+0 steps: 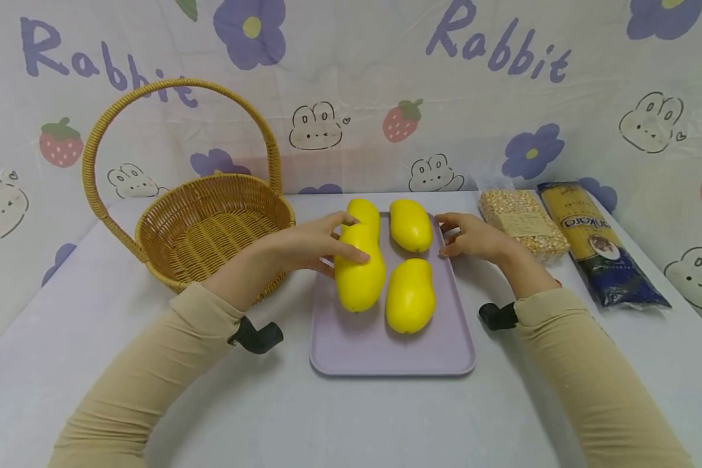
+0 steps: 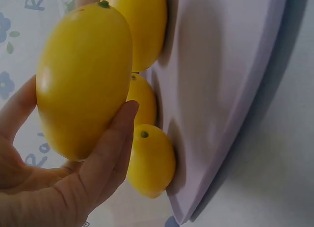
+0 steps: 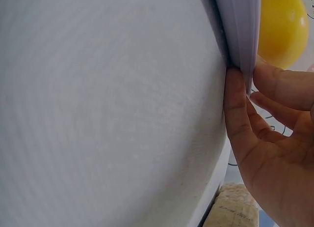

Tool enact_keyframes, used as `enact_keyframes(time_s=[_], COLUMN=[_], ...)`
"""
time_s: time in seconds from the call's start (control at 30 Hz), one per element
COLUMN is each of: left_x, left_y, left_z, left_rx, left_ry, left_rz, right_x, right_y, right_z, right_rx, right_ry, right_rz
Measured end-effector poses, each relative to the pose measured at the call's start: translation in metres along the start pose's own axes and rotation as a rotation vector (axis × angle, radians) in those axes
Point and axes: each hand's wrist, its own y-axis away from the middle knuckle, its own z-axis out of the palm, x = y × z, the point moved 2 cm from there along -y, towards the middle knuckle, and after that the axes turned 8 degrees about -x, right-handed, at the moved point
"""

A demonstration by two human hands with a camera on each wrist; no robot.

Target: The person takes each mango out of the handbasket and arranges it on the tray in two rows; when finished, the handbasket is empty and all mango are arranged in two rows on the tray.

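My left hand (image 1: 304, 244) grips a yellow mango (image 1: 359, 283), with thumb and fingers on opposite sides of it. In the left wrist view this mango (image 2: 83, 84) appears raised off the lilac tray (image 1: 386, 356). Behind it a second mango (image 1: 364, 211) is partly hidden. Two more lie on the tray, one at the back right (image 1: 411, 225) and one in front (image 1: 411, 298). At the tray's right edge near the back, my right hand (image 1: 474, 237) pinches the rim (image 3: 240, 35), thumb on top and fingers beneath.
Left of the tray stands a wicker basket (image 1: 146, 227) with a tall arched handle. A clear pack of corn kernels (image 1: 523, 221) and a gold-and-blue packet (image 1: 599, 244) lie at the right. A printed cloth (image 1: 351, 84) hangs behind the white table (image 1: 351, 422).
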Motion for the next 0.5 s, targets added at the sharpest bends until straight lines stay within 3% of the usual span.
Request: enact_keyframes(time_s=[0.5], left_x=[-0.012], left_y=[-0.009], left_z=[0.010], left_rx=[0.028], left_ry=[-0.050], left_rz=[-0.094], right_x=[0.000], right_y=[-0.001], right_z=[0.000], right_rx=[0.011], right_ry=[0.027], right_rz=[0.002])
